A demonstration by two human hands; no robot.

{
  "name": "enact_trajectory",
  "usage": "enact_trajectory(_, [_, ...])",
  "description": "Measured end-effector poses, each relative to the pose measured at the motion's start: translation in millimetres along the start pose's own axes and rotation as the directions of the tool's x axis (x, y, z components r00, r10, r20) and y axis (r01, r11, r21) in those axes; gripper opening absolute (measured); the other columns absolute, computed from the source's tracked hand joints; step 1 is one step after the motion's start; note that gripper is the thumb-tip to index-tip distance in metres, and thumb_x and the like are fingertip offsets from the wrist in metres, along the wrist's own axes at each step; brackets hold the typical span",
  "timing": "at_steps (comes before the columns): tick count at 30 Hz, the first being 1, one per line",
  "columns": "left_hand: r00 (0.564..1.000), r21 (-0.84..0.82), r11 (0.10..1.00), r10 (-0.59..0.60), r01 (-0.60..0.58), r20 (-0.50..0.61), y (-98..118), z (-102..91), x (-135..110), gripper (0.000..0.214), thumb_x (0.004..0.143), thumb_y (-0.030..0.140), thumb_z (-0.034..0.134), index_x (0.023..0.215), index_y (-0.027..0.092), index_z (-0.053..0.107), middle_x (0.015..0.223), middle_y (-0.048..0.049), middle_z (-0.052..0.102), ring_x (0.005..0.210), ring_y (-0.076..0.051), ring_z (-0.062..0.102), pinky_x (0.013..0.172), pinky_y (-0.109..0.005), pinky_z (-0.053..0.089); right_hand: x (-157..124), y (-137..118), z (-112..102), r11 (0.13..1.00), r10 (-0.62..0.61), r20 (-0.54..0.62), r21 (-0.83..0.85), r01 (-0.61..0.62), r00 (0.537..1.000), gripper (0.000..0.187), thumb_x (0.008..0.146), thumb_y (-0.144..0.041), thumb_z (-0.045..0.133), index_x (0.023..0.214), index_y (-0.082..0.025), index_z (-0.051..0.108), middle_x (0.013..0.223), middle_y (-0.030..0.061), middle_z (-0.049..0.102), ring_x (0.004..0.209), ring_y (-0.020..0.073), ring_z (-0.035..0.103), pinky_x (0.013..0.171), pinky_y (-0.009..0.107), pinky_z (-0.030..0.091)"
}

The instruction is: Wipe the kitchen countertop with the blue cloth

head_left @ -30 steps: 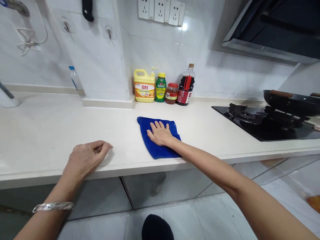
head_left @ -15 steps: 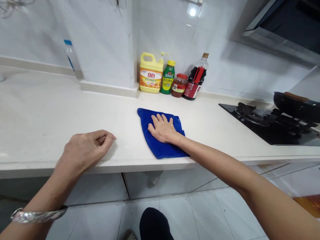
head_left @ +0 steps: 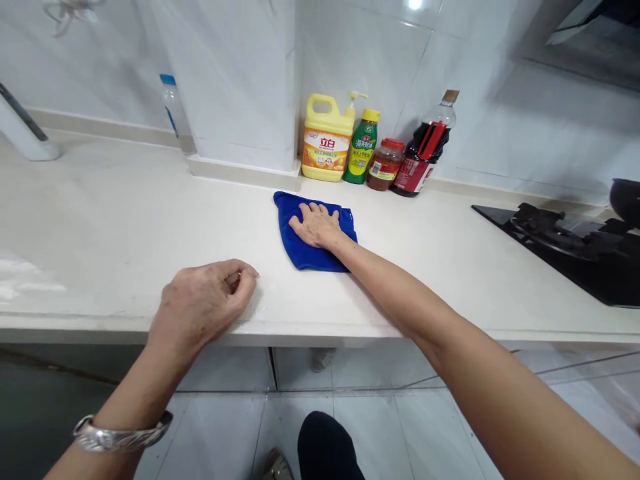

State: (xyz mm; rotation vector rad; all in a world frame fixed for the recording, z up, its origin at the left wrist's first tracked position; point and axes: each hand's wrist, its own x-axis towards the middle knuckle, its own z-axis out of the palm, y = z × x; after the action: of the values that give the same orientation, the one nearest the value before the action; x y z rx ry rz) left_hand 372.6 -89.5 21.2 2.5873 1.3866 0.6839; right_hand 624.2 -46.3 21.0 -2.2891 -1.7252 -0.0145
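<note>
My right hand (head_left: 316, 225) lies flat with fingers stretched out on a folded blue cloth (head_left: 300, 248), pressing it against the white countertop (head_left: 100, 220). The cloth sits mid-counter, a little in front of the bottles at the wall. My left hand (head_left: 203, 305) rests near the counter's front edge with its fingers curled loosely inward and thumb touching the forefinger; nothing shows inside it. A silver bracelet (head_left: 120, 435) circles my left wrist.
Against the wall stand a yellow detergent jug (head_left: 326, 140), a green bottle (head_left: 362, 147), a red-lidded jar (head_left: 385, 164) and a dark sauce bottle (head_left: 425, 150). A black gas hob (head_left: 575, 247) lies at right. A clear bottle (head_left: 174, 110) stands beside the tiled column.
My right hand has pushed the blue cloth away from the front edge toward the bottles. The camera has tilted down and shifted; my left hand stays by the edge.
</note>
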Motion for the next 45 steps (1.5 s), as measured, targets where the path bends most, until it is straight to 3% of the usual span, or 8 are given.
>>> enact_trajectory(7, [0.978,0.001,0.978,0.207,-0.207,0.0,-23.7,-9.1,-14.6,0.04,0.086,0.039,0.042,0.104,0.025,0.076,0.098,-0.004,0.075,0.076,-0.02,0.065,0.066,-0.031,0.043,6.4,4.8,-1.1,0.999,0.026,0.015,0.047,-0.026,1.0,0.065,0.099,-0.056,0.03,0.151,-0.019,0.041,0.159,0.0119,0.038,0.147,0.0347,0.028,0.119,0.064,0.016])
enact_trajectory(14, [0.996,0.015,0.996,-0.084,0.084,0.019,-29.3,-12.9,-14.7,0.038,0.084,0.04,0.043,0.103,0.028,0.074,0.073,-0.0015,0.067,0.074,-0.022,0.062,0.067,-0.031,0.039,-8.2,0.1,-4.2,0.999,0.043,0.07,0.0,-0.044,0.997,0.064,0.102,-0.052,0.024,0.156,-0.018,0.033,0.164,0.0112,0.029,0.15,0.0337,0.023,0.119,0.064,0.016])
enact_trajectory(25, [0.992,0.017,0.992,-0.123,0.123,0.005,-26.3,-12.9,-14.5,0.035,0.083,0.037,0.045,0.104,0.032,0.073,0.078,-0.0009,0.068,0.078,-0.023,0.062,0.065,-0.031,0.037,-71.5,4.9,-14.8,1.0,0.015,0.097,-0.027,-0.013,0.995,0.065,0.103,-0.053,0.022,0.158,-0.019,0.03,0.165,0.0113,0.025,0.152,0.0333,0.02,0.119,0.064,0.015])
enact_trajectory(32, [0.994,-0.006,0.994,-0.11,0.11,-0.018,-24.4,-11.4,-17.7,0.034,0.083,0.037,0.046,0.104,0.032,0.073,0.079,0.0,0.068,0.078,-0.021,0.061,0.067,-0.03,0.039,-100.6,33.4,-21.9,0.992,-0.102,0.146,-0.054,0.111,0.984,0.066,0.102,-0.055,0.021,0.159,-0.023,0.028,0.166,0.0075,0.022,0.153,0.0287,0.018,0.122,0.058,0.015])
enact_trajectory(37, [0.992,-0.015,0.992,-0.124,0.124,-0.023,-24.6,-9.9,-18.9,0.034,0.083,0.037,0.047,0.104,0.033,0.074,0.078,-0.0005,0.069,0.077,-0.021,0.061,0.069,-0.031,0.042,-98.0,41.8,-23.2,0.989,-0.116,0.147,-0.076,0.128,0.982,0.066,0.101,-0.055,0.022,0.158,-0.024,0.029,0.166,0.0073,0.024,0.152,0.0289,0.019,0.122,0.06,0.017])
enact_trajectory(45, [0.986,0.022,0.986,-0.166,0.166,-0.01,-25.6,-7.0,-16.3,0.032,0.083,0.036,0.048,0.104,0.034,0.073,0.084,-0.0018,0.07,0.079,-0.026,0.062,0.069,-0.036,0.042,-73.4,27.1,-17.6,0.993,-0.084,0.126,-0.068,0.093,0.988,0.067,0.1,-0.054,0.023,0.158,-0.021,0.03,0.165,0.0092,0.025,0.152,0.0314,0.021,0.121,0.062,0.017])
